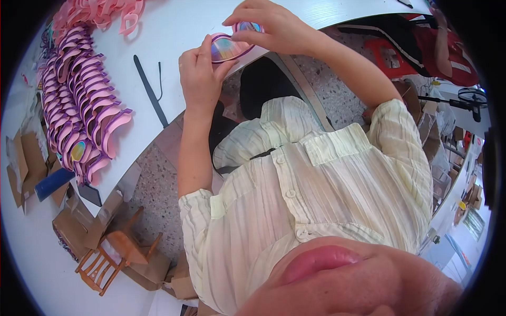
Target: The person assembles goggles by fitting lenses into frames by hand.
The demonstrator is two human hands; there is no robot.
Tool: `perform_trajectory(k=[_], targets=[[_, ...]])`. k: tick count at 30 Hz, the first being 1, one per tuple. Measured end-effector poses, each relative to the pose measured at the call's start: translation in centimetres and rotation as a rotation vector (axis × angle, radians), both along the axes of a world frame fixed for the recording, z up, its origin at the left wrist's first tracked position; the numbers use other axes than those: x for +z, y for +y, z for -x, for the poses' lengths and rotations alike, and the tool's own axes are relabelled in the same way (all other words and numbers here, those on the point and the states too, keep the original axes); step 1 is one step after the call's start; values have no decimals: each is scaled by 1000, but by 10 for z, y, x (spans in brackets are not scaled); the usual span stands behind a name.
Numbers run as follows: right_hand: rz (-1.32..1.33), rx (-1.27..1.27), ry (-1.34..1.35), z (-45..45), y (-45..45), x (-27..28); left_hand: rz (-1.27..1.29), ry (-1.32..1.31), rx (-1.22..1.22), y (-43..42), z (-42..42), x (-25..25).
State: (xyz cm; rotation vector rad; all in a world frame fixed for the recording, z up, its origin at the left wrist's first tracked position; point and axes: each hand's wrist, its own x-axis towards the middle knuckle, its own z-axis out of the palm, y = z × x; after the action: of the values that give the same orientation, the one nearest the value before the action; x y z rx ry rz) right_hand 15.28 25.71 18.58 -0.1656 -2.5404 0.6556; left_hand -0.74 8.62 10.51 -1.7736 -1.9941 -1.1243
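My left hand (200, 73) has its fingers and thumb closed on one side of goggles (225, 48) with a pink and purple frame and shiny iridescent lenses. My right hand (266, 27) grips the other side, with fingers and thumb around the smaller visible lens. Both hands are over the front edge of the white table (179, 21). Left of them on the table lie a long dark strip (150, 90) and a thin dark piece (160, 80). Farther left, many pink and purple curved frames (79, 100) are stacked in rows, with one iridescent lens (78, 151) near their lower end.
Pink pieces (100, 11) lie at the table's top left. A dark flat object (90, 195) and a blue roll (54, 184) are at its lower left corner. Below stand a wooden chair (118, 253) and cardboard boxes (79, 231). A person in red (448, 55) is near a red stool (389, 57).
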Motion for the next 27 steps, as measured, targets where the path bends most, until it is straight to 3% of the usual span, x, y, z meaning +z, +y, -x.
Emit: perform_trajectory(k=[3,6,12,15,18,24,27], targets=[[-52,2,-195,14,-2,8,-34,69,-61,2,1,6],[50,53,-149,20,-1,7,-47,124,-76,1,4,10],[-48,64,-17,20,0,-5,-63,90,-69,0,6,2],[-95,-49,51,-4,2,5,-58,60,-82,0,8,-1],[-98,13,-143,-19,16,10,-38,40,-114,-1,6,0],[-175,146,-215,-12,28,16,13,57,-98,1,7,1],[-218,171,-129,-6,27,15,27,39,-81,0,7,0]])
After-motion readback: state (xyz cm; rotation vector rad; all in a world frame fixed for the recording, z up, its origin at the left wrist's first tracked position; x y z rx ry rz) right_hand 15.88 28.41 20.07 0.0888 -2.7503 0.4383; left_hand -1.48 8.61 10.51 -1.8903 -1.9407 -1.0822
